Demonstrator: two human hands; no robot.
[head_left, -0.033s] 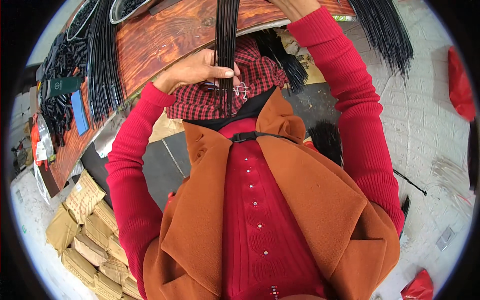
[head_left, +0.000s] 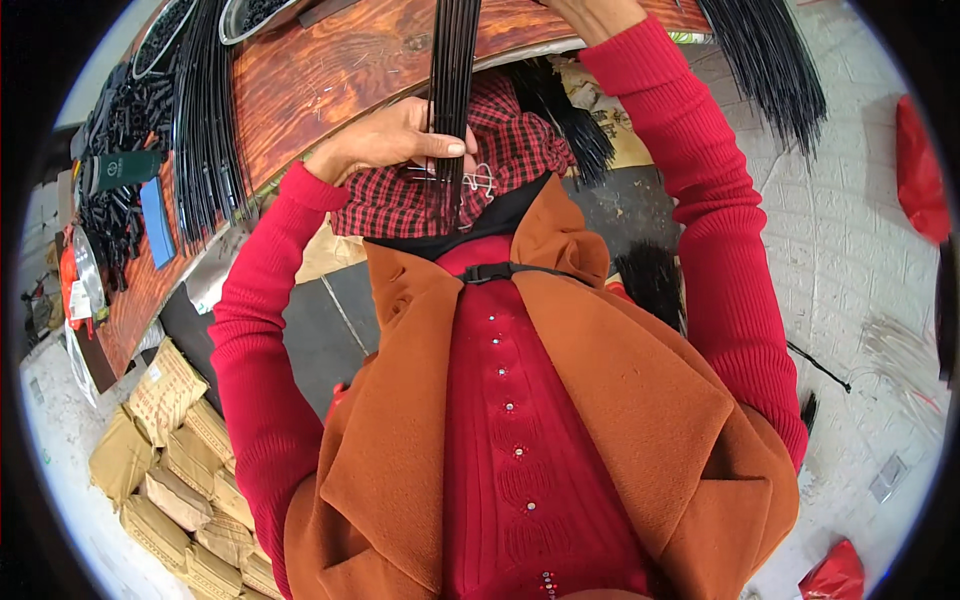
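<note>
Nearest to me is the orange coat (head_left: 640, 420) over a red top, filling the lower half of my feed. Past that, a red checked cloth (head_left: 510, 150) lies across the lap. The left hand (head_left: 395, 140) is clenched around 1 bundle of thin black rods (head_left: 455, 70), fingers wrapped over it just above the cloth, with a bit of white string (head_left: 483, 182) hanging right beside the grip. The right hand (head_left: 590, 12) sits higher up at the frame edge; I can't tell if it's gripping the bundle or just steadying it. My guess: this bundle is gathered but not tied off yet. Further out on the wooden worktop (head_left: 330, 70) more black rods (head_left: 205, 110) lie loose, plus another spray (head_left: 770, 60) on the right, so plenty looks left to do.
</note>
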